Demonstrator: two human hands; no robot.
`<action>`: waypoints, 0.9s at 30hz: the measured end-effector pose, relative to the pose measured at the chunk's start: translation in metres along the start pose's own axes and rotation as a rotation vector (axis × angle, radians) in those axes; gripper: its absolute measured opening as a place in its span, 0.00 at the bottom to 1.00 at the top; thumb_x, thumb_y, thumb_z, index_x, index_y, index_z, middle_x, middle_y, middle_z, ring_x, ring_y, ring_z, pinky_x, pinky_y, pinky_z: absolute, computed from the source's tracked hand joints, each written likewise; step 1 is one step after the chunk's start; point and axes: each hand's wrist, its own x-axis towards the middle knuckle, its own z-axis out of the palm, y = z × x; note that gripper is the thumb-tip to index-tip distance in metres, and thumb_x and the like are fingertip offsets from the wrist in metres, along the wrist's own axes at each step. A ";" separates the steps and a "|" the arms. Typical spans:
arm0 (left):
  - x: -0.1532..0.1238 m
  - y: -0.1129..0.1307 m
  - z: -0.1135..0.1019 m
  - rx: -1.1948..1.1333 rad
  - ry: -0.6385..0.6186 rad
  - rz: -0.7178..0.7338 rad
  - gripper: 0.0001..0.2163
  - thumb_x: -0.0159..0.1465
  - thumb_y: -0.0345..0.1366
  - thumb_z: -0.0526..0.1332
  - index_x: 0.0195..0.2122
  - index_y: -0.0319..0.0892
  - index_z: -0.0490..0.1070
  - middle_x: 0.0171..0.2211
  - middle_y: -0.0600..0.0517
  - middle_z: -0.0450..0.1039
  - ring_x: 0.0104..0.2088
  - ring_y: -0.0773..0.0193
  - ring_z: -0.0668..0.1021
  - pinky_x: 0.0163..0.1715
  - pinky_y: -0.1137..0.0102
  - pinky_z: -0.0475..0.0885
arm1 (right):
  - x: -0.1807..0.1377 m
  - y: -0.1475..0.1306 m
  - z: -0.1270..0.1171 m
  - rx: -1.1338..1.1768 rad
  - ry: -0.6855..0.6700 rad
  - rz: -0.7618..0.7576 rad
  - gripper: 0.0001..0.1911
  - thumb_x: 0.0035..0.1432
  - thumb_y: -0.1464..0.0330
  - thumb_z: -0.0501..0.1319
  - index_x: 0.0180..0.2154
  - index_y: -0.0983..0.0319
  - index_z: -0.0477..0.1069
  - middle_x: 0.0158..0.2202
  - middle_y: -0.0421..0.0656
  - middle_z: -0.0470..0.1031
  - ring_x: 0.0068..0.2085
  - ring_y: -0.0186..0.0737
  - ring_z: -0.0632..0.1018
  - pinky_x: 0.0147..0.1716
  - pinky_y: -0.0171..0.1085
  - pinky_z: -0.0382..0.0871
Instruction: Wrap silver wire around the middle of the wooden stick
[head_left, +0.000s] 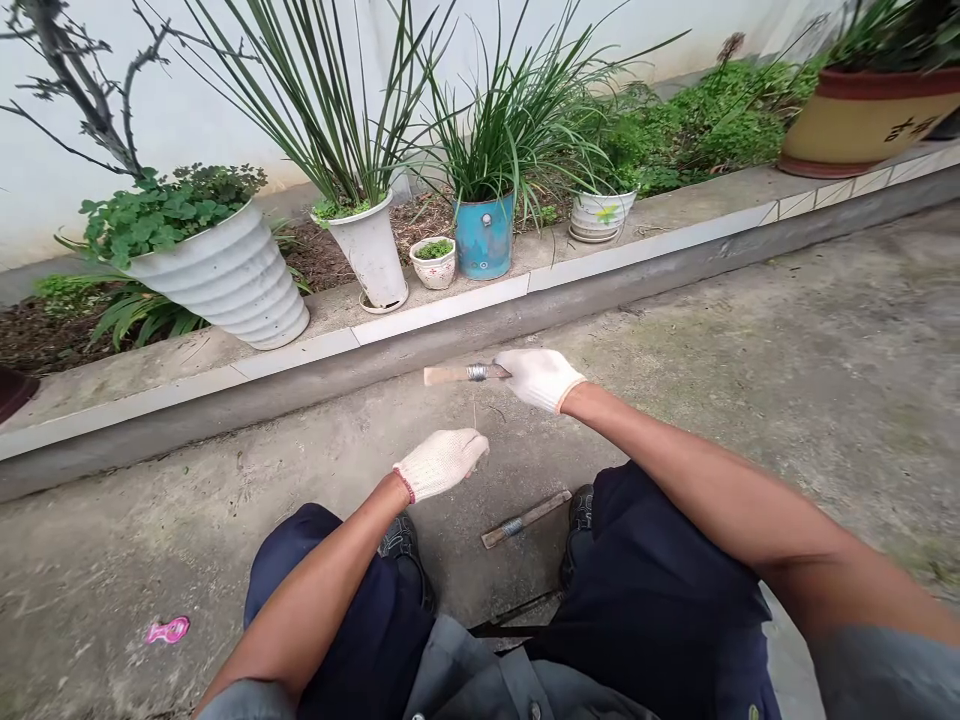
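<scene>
My right hand (538,378), in a white knitted glove, is closed round one end of a short wooden stick (445,375). A coil of silvery wire (477,371) wraps the stick near my fingers. Lower and to the left, my gloved left hand (444,462) is pinched on a thin strand of wire (474,412), which rises toward the stick. Whether that strand joins the coil is too fine to make out. On the concrete between my shoes lies a second wooden stick (544,508), also wound with wire.
A low tiled ledge (442,312) crosses in front, bearing a ribbed white pot (225,275), a tall white pot (373,255), a blue bucket (484,240) and a yellow planter (862,125). A pink object (168,630) lies on the concrete at the lower left.
</scene>
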 end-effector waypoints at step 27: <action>0.001 0.006 -0.006 -0.110 0.027 -0.059 0.21 0.74 0.45 0.46 0.30 0.44 0.71 0.27 0.54 0.77 0.28 0.62 0.76 0.33 0.69 0.67 | -0.005 0.001 0.000 0.121 0.061 -0.031 0.13 0.65 0.60 0.58 0.45 0.58 0.76 0.39 0.47 0.82 0.37 0.44 0.79 0.35 0.35 0.63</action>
